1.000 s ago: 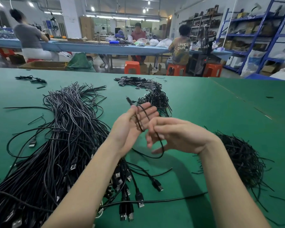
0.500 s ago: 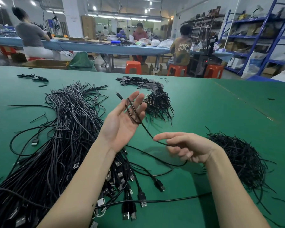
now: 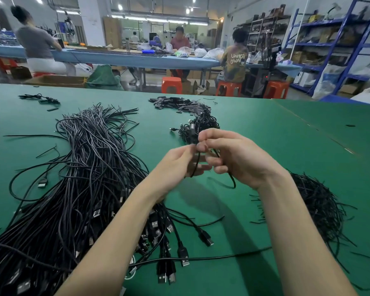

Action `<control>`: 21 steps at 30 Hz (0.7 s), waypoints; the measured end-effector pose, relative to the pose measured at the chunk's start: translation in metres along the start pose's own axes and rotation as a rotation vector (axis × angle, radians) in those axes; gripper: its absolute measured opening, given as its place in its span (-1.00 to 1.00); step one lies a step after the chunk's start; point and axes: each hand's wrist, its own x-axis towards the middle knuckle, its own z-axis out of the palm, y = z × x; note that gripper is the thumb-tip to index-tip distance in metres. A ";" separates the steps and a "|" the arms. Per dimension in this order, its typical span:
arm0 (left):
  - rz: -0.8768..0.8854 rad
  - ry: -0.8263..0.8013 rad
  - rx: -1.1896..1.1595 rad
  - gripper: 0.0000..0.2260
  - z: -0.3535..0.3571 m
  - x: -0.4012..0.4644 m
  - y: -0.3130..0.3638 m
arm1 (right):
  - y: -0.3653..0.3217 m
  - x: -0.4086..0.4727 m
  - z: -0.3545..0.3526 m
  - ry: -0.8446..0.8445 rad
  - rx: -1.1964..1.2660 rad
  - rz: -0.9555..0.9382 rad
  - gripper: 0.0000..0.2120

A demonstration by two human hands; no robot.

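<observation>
1. green table: carrying all the stock listed below.
2. loose cable heap: sprawling left of the forearms, plugs lying under the left wrist. A dropped strand is likely getting snagged or lost among them.
3. tie pile: bristling beside the right forearm. A sweeping elbow is risking scatter.
4. coiled bundles: sitting just beyond the hands.
5. right hand: curling round and pinching the cable.
6. left hand: pinching the same cable at its fingertips.
7. cable: hanging between both hands above the table, a loop trailing below the right palm. Either pinch slackening is probably letting the winding spring apart.
</observation>
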 end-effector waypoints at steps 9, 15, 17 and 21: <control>0.004 0.038 -0.892 -0.65 -0.031 -0.001 0.016 | 0.066 0.001 -0.009 -0.387 0.056 0.426 -0.76; 0.024 0.017 -0.725 -0.68 -0.040 -0.004 0.017 | 0.071 0.010 -0.035 0.034 1.004 0.414 -0.79; 0.022 -0.027 -0.594 -0.65 -0.036 -0.005 0.015 | 0.066 0.010 -0.039 0.132 1.159 0.363 -0.86; -0.039 -0.134 -0.137 -0.64 -0.020 -0.003 0.006 | 0.043 0.014 -0.030 0.322 0.947 0.284 -0.85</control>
